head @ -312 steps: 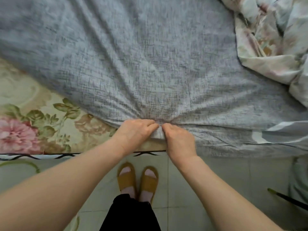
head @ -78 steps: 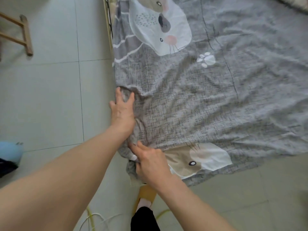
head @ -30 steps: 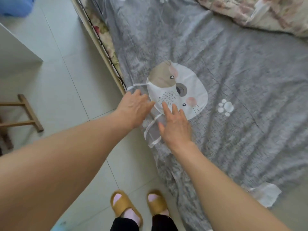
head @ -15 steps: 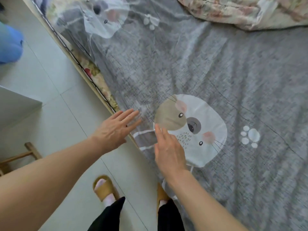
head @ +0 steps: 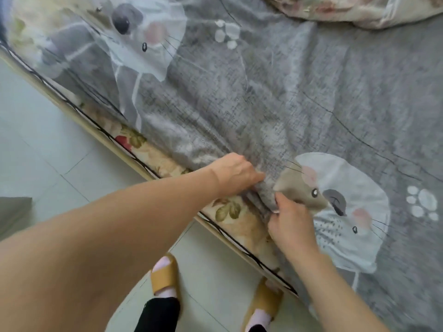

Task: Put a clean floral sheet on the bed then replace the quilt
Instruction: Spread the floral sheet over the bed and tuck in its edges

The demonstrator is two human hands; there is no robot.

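A grey sheet (head: 299, 97) printed with white animal faces and paw marks covers the bed. Its near edge is bunched into folds at the bedside. My left hand (head: 233, 172) grips that bunched edge from the left. My right hand (head: 291, 222) pinches the folds just to the right, beside a printed animal face (head: 342, 204). Under the lifted edge a flowered mattress cover (head: 225, 207) shows along the bed's side. A crumpled floral quilt (head: 354, 8) lies at the far top right of the bed.
The pale bed frame rail with a black wavy line (head: 107, 137) runs diagonally from the upper left to the lower middle. Pale floor tiles (head: 48, 149) lie to the left. My feet in yellow slippers (head: 165, 276) stand close to the rail.
Both hands were flat and open near the sheet's edge half a second ago. Now they have closed on the edge and bunched it. The view has shifted further along the bed.
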